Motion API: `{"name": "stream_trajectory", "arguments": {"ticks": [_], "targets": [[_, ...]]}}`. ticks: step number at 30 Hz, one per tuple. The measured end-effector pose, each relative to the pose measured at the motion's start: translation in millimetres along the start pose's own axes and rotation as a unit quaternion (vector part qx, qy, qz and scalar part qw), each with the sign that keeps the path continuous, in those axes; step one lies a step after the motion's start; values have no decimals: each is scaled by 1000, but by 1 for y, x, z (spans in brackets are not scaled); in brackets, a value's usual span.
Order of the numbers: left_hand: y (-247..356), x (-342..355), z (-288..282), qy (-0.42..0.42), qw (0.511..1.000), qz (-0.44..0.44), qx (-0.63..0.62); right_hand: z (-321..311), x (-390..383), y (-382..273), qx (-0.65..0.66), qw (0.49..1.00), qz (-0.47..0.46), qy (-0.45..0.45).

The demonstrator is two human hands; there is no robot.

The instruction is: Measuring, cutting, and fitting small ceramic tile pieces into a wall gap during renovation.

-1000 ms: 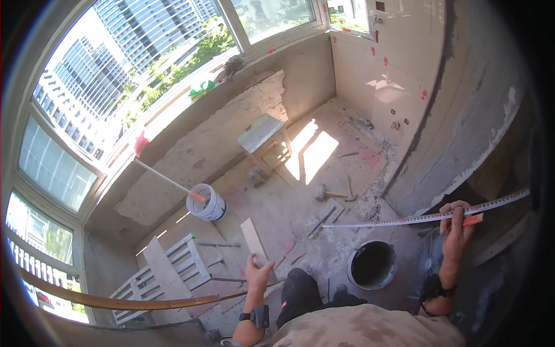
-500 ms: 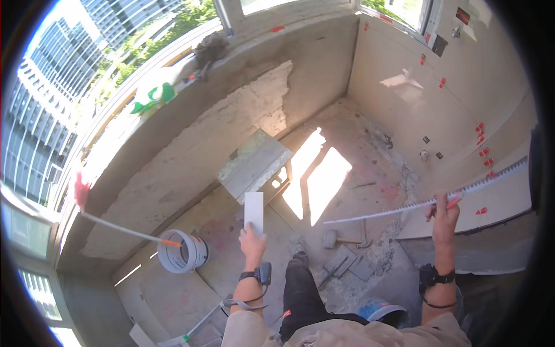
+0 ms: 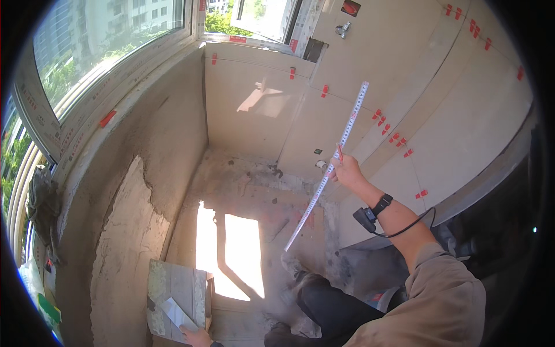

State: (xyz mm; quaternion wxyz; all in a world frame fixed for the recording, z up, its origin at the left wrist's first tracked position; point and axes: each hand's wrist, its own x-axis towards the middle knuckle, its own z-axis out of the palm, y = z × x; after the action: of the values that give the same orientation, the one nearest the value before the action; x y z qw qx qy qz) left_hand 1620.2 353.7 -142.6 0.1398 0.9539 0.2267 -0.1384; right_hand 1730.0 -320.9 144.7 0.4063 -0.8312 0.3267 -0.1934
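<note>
Ruler (image 3: pixel 328 168), long, white and marked along its edge, is gripped near its middle by the right hand (image 3: pixel 346 172), whose fingers are closed around it together with a thin red pencil (image 3: pixel 339 152). The ruler is held slanted in the air, its upper end raised before the tiled wall (image 3: pixel 462 127) and its lower end hanging above the concrete floor (image 3: pixel 254 191). Red spacer clips (image 3: pixel 396 137) are seen set in the joints of the tiles. A black band with a cable (image 3: pixel 376 211) is worn on the right wrist. Low at the picture's edge, a small pale flat piece (image 3: pixel 176 314) is pinched in the closed fingers of the left hand (image 3: pixel 196 335), over a grey tile (image 3: pixel 176 289) lying on a stack. Bright sunlight patches are cast on the floor beside it, and windows (image 3: pixel 110 40) are set above the rough plastered wall (image 3: pixel 127 191).
</note>
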Motion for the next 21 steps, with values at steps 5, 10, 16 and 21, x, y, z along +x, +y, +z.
{"name": "stream_trajectory", "arguments": {"ticks": [5, 10, 16, 21], "targets": [[1, 27, 55, 36, 997, 56, 33, 46, 127, 4, -95, 995, -11, -2], [112, 78, 106, -1, 999, 21, -33, 108, 280, 15, -203, 978, 20, 35], [229, 122, 131, -31, 998, -7, -57, 122, 450, 30, -170, 982, 53, 61], [275, 136, 134, -61, 996, -25, -55, 120, 531, 53, -153, 967, 111, 170]]}}
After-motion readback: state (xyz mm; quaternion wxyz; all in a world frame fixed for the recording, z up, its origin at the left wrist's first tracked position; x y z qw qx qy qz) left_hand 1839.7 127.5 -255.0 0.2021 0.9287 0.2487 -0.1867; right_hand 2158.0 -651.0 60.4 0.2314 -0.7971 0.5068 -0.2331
